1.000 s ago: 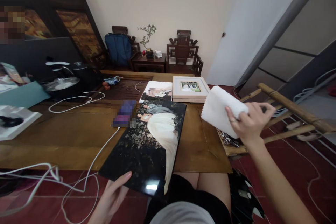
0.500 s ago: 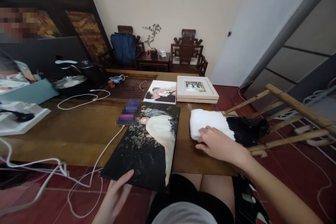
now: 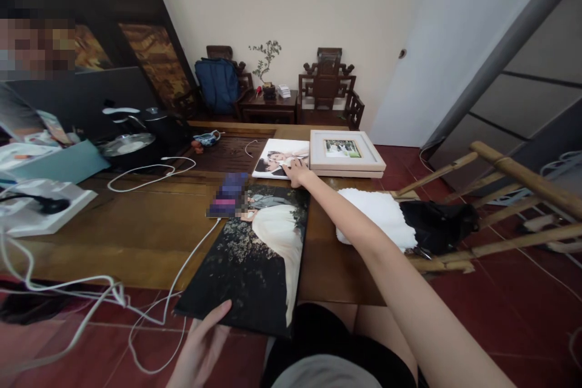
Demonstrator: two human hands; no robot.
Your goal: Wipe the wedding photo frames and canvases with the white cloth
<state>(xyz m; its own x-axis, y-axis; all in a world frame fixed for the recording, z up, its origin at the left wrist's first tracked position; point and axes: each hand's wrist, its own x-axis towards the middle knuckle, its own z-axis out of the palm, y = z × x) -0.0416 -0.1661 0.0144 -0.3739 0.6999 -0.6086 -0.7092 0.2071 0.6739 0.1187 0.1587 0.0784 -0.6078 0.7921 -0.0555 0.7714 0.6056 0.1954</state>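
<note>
My left hand (image 3: pixel 207 336) grips the near left corner of a dark photo album (image 3: pixel 254 260), thumb on top and the other fingers underneath. Its cover shows a couple with a long white gown; the near end juts past the table edge. My right arm stretches across the table. My right hand (image 3: pixel 297 171) rests on the near right part of a white photo album (image 3: pixel 268 154), fingers stretched out over its cover. Beside that album is a stack of pale picture frames (image 3: pixel 348 154). A folded white towel (image 3: pixel 373 215) lies under my right forearm.
A phone (image 3: pixel 227 195) with a charging cable is left of the dark album. A white power strip (image 3: pixel 50 209), teal box (image 3: pixel 86 163) and kettle (image 3: pixel 166 127) stand on the left. Another person is at the far left. A bamboo chair (image 3: pixel 513 176) holds a black bag (image 3: pixel 436 224).
My right hand has left the white towel and moved forward and left onto the white photo album. My left hand keeps its hold on the dark album.
</note>
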